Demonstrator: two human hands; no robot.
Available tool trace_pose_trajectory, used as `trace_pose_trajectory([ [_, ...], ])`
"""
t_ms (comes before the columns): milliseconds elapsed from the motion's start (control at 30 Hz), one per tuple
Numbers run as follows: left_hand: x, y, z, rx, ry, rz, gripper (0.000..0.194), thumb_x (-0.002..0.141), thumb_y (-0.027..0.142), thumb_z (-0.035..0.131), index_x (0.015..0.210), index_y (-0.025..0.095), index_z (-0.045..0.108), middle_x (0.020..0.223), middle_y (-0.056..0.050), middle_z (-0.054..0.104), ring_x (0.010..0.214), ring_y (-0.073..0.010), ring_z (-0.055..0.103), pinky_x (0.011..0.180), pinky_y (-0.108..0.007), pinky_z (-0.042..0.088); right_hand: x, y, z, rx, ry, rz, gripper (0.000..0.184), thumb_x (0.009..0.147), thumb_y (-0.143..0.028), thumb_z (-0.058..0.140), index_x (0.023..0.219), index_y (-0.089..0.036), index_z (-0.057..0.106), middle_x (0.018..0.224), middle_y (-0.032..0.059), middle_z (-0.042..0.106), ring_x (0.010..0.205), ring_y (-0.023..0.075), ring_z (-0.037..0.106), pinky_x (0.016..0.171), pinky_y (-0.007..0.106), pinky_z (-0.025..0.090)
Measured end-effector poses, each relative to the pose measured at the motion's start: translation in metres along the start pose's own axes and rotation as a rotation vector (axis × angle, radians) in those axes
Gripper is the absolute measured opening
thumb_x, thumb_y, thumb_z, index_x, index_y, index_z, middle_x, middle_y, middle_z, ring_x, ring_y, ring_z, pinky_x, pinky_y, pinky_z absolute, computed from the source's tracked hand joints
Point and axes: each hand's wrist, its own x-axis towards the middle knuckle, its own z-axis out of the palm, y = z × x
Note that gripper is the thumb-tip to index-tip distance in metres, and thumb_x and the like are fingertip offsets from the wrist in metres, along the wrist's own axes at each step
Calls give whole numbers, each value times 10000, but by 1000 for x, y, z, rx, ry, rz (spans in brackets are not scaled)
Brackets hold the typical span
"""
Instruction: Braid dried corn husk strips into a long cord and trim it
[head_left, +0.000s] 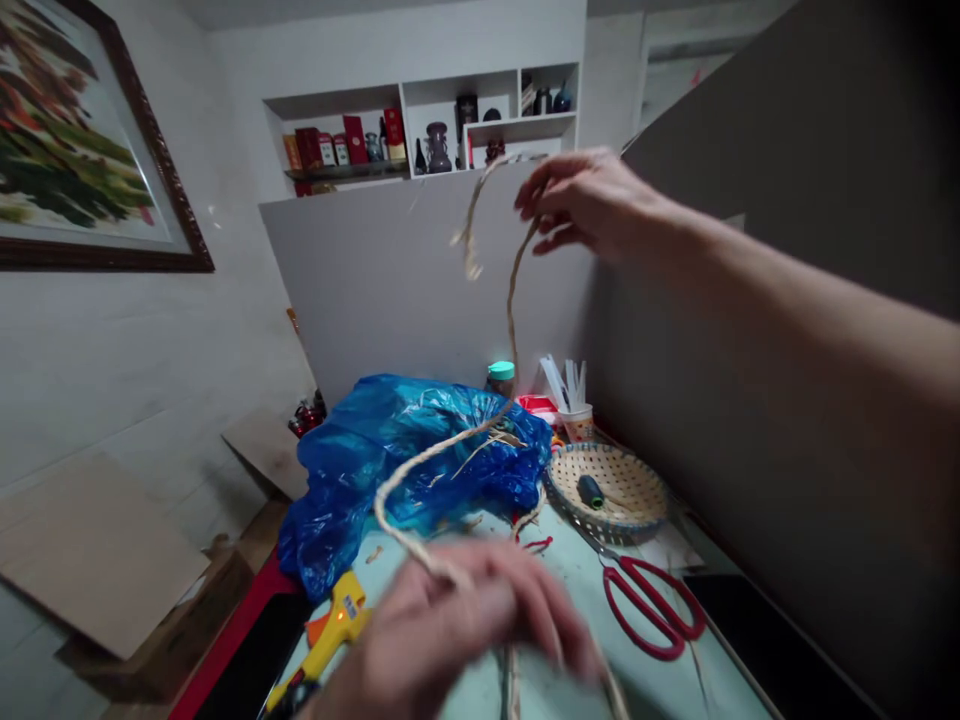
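A pale braided cord point(511, 310) runs in a loose curve between my hands over the table. Raised at the upper right, my right hand point(581, 200) pinches the cord, and its frayed end hangs to the left of the fingers. Low in front, my left hand point(465, 625) is smeared by motion, with the cord passing between thumb and fingers. More cord hangs below that hand toward the bottom edge. Beside it lie a yellow glue gun point(330, 635) on the left and red-handled scissors point(652, 607) on the right.
A blue plastic bag point(360, 450) with straw-like strands covers the back left. A woven basket point(634, 480) holding a dark thread spool point(590, 491) stands at the right. Behind it are a cup of white sticks point(577, 422) and a teal-lidded jar point(500, 374). Grey panels point(397, 290) border the table.
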Motion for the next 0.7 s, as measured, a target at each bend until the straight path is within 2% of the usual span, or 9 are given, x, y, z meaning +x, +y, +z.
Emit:
trace_pose_trajectory([
  [67, 31, 19, -6, -32, 126, 278, 260, 864, 328, 524, 747, 149, 672, 885, -90, 680, 903, -241, 652, 925, -430, 471, -27, 12, 11, -41, -163, 80, 195, 805, -59, 534, 958, 40, 603, 647, -39, 597, 585, 35, 606, 660, 207, 504],
  [133, 69, 41, -15, -40, 256, 534, 256, 893, 224, 474, 749, 139, 668, 899, -77, 693, 947, -208, 651, 971, -399, 456, -55, 21, 27, 62, -484, 259, 312, 869, -309, 564, 996, -33, 632, 741, 21, 642, 619, 81, 630, 674, 221, 534],
  [167, 88, 51, -21, -60, 299, 629, 275, 898, 189, 458, 718, 139, 661, 850, -66, 694, 935, -190, 654, 967, -385, 464, -69, 26, 35, 152, -622, 320, 385, 881, -416, 539, 978, -56, 637, 813, 49, 650, 648, 96, 628, 685, 240, 543],
  [233, 121, 71, -35, -88, 336, 719, 320, 917, 179, 430, 684, 143, 646, 817, -64, 697, 900, -172, 660, 963, -379, 472, -95, 37, 47, 294, -737, 360, 389, 877, -465, 542, 939, -92, 633, 858, 52, 631, 691, 101, 604, 701, 251, 533],
  [367, 153, 104, -68, -84, 413, 797, 408, 961, 217, 357, 646, 181, 615, 782, -40, 710, 931, -153, 635, 966, -350, 469, -122, 65, 47, 388, -623, 324, 165, 834, -278, 648, 839, -127, 581, 736, -27, 524, 652, 69, 525, 653, 205, 456],
  [500, 148, 134, -108, 21, 473, 784, 371, 993, 205, 278, 727, 202, 537, 692, 124, 675, 994, -50, 553, 1017, -296, 413, -119, 90, 24, 328, -546, 357, 140, 827, -249, 641, 852, -133, 567, 738, -24, 505, 656, 69, 493, 608, 184, 419],
  [567, 141, 146, -132, 104, 608, 826, 399, 1001, 157, 165, 725, 189, 452, 654, 140, 628, 1069, -20, 503, 1016, -267, 392, -110, 99, 13, 265, -453, 368, 118, 825, -231, 622, 852, -139, 553, 749, -10, 516, 670, 82, 502, 601, 187, 424],
  [667, 129, 160, -170, 304, 838, 722, 430, 989, 73, 47, 687, 165, 338, 677, 106, 587, 1239, -44, 416, 993, -272, 387, -88, 109, 0, 135, -308, 303, 49, 794, -140, 575, 798, -147, 527, 733, -1, 511, 652, 90, 497, 618, 207, 439],
  [700, 125, 163, -181, 257, 840, 734, 438, 991, 74, 36, 684, 169, 334, 685, 94, 585, 1253, -47, 415, 985, -255, 394, -79, 113, -3, 70, -259, 252, 58, 776, -114, 567, 780, -150, 522, 725, -2, 505, 642, 90, 490, 622, 211, 440],
])
